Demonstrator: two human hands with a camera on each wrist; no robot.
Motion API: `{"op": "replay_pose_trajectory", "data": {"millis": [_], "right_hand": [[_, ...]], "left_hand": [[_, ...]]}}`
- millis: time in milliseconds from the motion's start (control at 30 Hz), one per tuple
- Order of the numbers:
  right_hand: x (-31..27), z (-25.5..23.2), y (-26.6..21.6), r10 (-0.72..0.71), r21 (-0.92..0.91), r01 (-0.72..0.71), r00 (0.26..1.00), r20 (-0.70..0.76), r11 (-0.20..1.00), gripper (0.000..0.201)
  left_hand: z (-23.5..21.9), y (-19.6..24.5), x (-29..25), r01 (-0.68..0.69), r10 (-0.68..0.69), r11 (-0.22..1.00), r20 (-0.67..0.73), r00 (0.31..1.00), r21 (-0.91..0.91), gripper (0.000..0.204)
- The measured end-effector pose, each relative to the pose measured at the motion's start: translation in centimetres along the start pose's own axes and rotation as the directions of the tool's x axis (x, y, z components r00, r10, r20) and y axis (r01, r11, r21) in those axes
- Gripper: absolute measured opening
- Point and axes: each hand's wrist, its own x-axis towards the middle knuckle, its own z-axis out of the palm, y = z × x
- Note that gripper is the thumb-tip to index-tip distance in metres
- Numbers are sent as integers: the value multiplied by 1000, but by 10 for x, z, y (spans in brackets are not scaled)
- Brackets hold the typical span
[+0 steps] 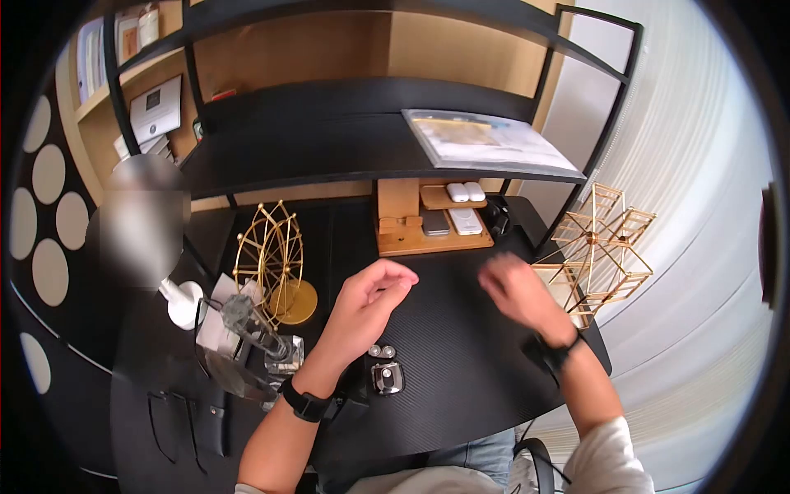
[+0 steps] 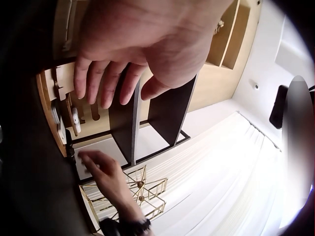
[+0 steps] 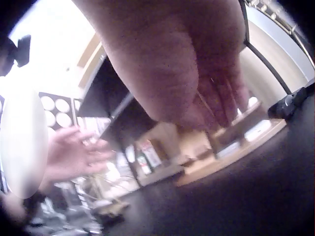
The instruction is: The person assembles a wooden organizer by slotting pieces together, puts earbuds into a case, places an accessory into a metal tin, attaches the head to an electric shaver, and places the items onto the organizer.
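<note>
My left hand [image 1: 370, 306] hovers over the left-middle of the black desk [image 1: 444, 346], fingers loosely bent with nothing between them. In the left wrist view its fingers [image 2: 112, 83] hang apart. My right hand [image 1: 520, 292], blurred, is above the desk's right part, near the gold wheel-shaped stand [image 1: 591, 239]. Its fingers are loosely bent, and no object shows in them. Below the left hand lie a small shiny square case [image 1: 388, 378] and two small round silver pieces [image 1: 381, 351]. Beyond both hands stands a wooden organizer [image 1: 399, 240] holding a white earbud case [image 1: 466, 192] and a white flat device [image 1: 466, 221].
At left stand a gold wheel ornament [image 1: 270, 255] on a round base, clear glass-like pieces [image 1: 247, 317] and a white cup-like holder [image 1: 186, 306]. Eyeglasses [image 1: 155, 428] and a dark case [image 1: 217, 424] lie at front left. A black shelf [image 1: 313, 152] bearing papers [image 1: 494, 142] overhangs the back.
</note>
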Motion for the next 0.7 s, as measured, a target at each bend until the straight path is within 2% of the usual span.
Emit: {"op": "replay_pose_trajectory", "data": {"millis": [33, 67, 100, 133, 200, 233, 267, 300, 500, 700], "right_hand": [[-28, -24, -23, -15, 241, -21, 989, 147, 970, 6], [-61, -35, -30, -42, 404, -128, 922, 386, 906, 5], [-92, -48, -37, -78, 378, -269, 717, 692, 886, 11], [-135, -43, -29, -149, 350, -340, 496, 855, 873, 22], [-257, -8, -14, -235, 446, -589, 402, 885, 674, 30], [-314, -7, -39, -199, 914, -391, 893, 405, 106, 25], [-324, -36, -84, -93, 820, -511, 832, 547, 257, 17], [-322, -26, -74, -120, 819, -512, 824, 554, 260, 17], [-302, 21, -51, -327, 746, -586, 671, 665, 316, 17], [-321, 50, -43, -352, 666, -642, 566, 746, 379, 19]], "left_hand": [[-2, 1, 1, -16, 16, 1000, 0, 1000, -17, 16], [-2, 1, 1, -30, 30, 999, 3, 1000, -32, 16], [-1, 4, 0, -45, 44, 997, -16, 999, -66, 17], [-1, 1, 0, -38, 36, 997, -27, 999, -71, 17], [-2, -7, 2, -59, 61, 994, 16, 998, -91, 17], [2, -9, 2, -81, 83, 990, 15, 996, -117, 16], [4, -6, 1, -52, 55, 991, 26, 998, -124, 16], [5, -8, 1, -38, 43, 992, 38, 998, -118, 16], [6, -14, 2, 23, -14, 994, 84, 996, -109, 16], [4, -9, 2, 27, -22, 998, 95, 995, -50, 16]]}}
